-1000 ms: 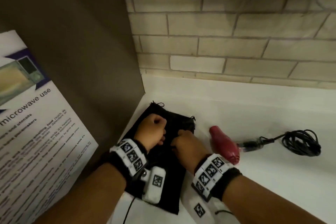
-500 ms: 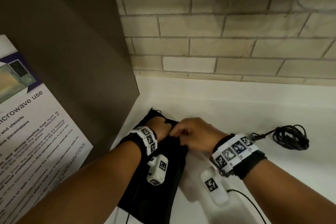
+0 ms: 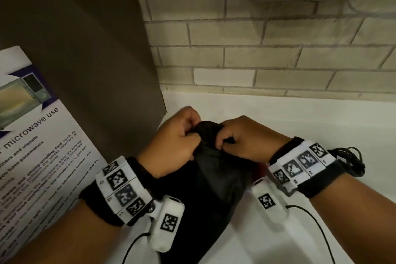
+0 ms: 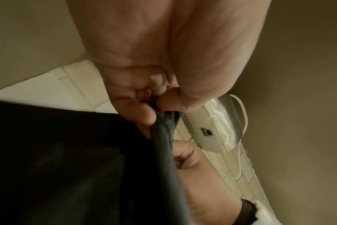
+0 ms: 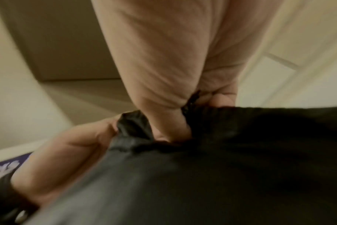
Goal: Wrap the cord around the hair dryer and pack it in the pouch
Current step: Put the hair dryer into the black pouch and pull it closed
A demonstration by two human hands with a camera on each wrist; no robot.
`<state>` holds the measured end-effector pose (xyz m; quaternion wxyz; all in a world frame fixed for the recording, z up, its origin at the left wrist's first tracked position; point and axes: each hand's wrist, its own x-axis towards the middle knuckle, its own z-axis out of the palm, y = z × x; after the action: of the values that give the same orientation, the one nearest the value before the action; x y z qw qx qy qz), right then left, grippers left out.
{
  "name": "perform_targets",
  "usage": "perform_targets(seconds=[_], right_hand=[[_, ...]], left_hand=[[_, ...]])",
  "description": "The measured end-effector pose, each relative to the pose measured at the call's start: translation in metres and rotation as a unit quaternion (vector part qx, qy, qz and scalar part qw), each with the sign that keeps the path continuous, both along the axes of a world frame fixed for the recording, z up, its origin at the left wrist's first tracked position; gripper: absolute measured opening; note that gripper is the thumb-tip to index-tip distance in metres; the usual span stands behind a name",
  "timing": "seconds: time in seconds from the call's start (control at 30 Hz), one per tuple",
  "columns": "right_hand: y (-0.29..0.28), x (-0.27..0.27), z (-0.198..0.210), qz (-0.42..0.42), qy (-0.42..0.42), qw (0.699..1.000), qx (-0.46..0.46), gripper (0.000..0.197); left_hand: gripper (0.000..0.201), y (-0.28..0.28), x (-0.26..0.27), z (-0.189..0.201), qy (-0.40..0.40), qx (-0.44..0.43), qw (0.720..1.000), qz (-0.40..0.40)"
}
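Pouch (image 3: 205, 180): black, long axis running toward me, mouth pinched between my left hand (image 3: 173, 141) and right hand (image 3: 248, 139). Cord (image 3: 351, 163): coiled, unwrapped, beyond my right wrist; right hand nearer.

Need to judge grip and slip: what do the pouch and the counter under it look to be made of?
Pouch: thin black woven fabric, probably nylon, with a slight sheen; it bunches and creases where the left hand and right hand pinch its mouth. Counter: smooth, white and hard, maybe laminate or solid surface.
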<state>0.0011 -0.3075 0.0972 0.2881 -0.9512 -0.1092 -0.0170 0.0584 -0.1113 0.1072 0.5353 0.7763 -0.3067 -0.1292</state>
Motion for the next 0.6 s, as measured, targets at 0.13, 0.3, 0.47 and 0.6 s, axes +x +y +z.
perform_targets(seconds=[0.13,0.3,0.47,0.6], right_hand=[[0.006,-0.011,0.025,-0.035,-0.087,0.994,-0.063,0.035],[0.024,-0.032,0.056,-0.066,-0.136,0.974,-0.167,0.033],[0.066,-0.053,0.048,-0.063,-0.116,0.983,-0.125,0.042],[0.086,-0.065,0.033,-0.09,-0.073,0.985,-0.131,0.047]], left_hand=[[0.059,0.019,-0.01,0.027,-0.173,0.034,0.984,-0.027],[0.036,0.032,-0.019,0.035,-0.303,0.247,0.92,0.006],[0.025,0.025,-0.02,0.04,-0.278,0.157,0.923,0.215],[0.034,0.025,-0.017,0.034,-0.216,0.253,0.922,0.198]])
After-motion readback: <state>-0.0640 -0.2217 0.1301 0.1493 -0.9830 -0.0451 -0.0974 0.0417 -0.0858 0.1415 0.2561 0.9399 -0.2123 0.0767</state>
